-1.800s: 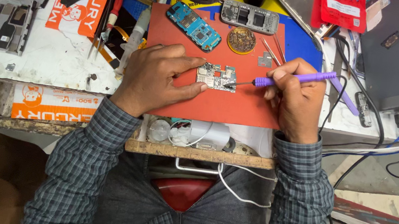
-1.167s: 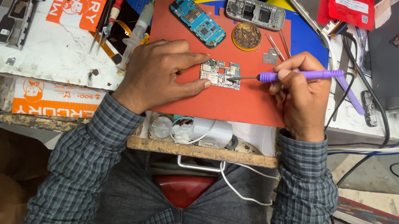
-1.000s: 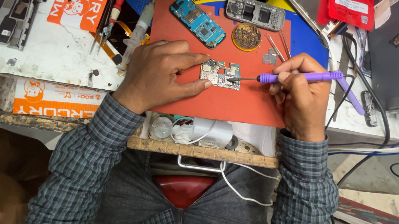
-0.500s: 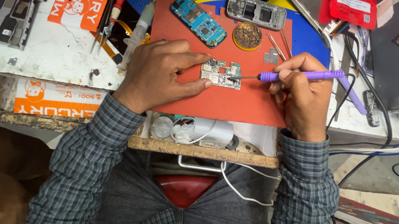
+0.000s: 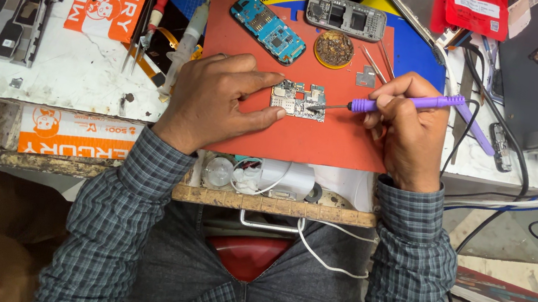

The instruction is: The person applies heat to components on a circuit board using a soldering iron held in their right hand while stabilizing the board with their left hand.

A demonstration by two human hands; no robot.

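Left hand (image 5: 216,100) flat on the red rubber work mat (image 5: 327,142), fingers spread open, fingertips pinning the left edge of the small green-and-silver phone circuit board (image 5: 298,100) at mat centre. Right hand (image 5: 408,133), fingers closed around the purple-handled soldering iron (image 5: 407,103), metal tip touching the board's right edge. Far side of the mat: blue circuit board (image 5: 268,27), grey phone frame (image 5: 346,17), round brass-wool tip cleaner (image 5: 334,48). Mat lies on the cluttered white desk (image 5: 67,75).
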